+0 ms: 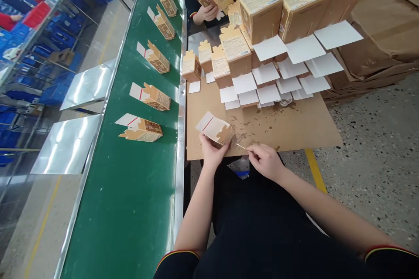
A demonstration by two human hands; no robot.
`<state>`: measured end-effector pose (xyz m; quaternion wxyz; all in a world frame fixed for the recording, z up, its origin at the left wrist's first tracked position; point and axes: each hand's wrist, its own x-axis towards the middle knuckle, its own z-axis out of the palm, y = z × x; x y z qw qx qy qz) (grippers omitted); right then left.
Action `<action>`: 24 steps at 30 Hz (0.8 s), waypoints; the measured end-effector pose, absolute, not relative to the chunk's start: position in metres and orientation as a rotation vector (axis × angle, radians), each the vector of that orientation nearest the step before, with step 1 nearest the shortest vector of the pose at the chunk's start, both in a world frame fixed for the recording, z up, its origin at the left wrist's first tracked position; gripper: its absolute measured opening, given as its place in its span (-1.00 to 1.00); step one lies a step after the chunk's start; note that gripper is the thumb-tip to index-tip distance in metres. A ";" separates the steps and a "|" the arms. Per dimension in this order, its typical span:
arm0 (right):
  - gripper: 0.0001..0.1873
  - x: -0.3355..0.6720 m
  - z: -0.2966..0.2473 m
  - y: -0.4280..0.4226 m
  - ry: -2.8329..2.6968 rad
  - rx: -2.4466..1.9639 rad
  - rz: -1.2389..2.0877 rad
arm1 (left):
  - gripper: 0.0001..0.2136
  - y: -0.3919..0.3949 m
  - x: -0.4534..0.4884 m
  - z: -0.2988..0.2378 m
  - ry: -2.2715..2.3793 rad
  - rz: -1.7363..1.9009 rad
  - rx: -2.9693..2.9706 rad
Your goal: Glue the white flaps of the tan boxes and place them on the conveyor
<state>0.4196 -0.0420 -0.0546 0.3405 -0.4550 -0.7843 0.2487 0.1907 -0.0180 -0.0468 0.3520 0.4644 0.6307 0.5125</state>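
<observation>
My left hand [212, 151] is closed on a small brown carton [215, 128] with an open white flap marked by a red line, holding it over the near edge of the cardboard-covered table [294, 126]. My right hand [265, 160] pinches a thin strip [241, 145] that runs towards the carton's end. Stacks of similar cartons [235, 54] with white flaps hanging open stand on the table behind.
A green conveyor belt [137, 192] on my left carries several cartons [144, 130] lying in a row. Across the table another person's hands [209, 11] hold a carton. Large wrapped cardboard bundles [386, 30] lie at the right. Blue crates are stacked at far left.
</observation>
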 end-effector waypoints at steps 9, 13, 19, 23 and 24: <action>-0.75 0.441 -0.047 -0.076 -1.801 -1.241 0.951 | -0.37 -0.019 0.210 -0.047 1.786 1.198 1.262; -0.73 0.437 -0.045 -0.075 -1.740 -1.197 1.019 | -0.29 -0.018 0.182 -0.049 1.808 1.380 1.184; -0.69 0.449 -0.039 -0.068 -1.646 -1.232 1.009 | -0.18 -0.050 0.043 -0.031 2.156 1.764 0.798; -0.70 0.449 -0.039 -0.061 -1.634 -1.237 1.006 | -0.16 -0.073 -0.011 -0.028 2.362 1.614 0.640; -0.70 0.449 -0.039 -0.060 -1.631 -1.237 0.995 | -0.15 -0.077 -0.013 -0.029 2.377 1.579 0.636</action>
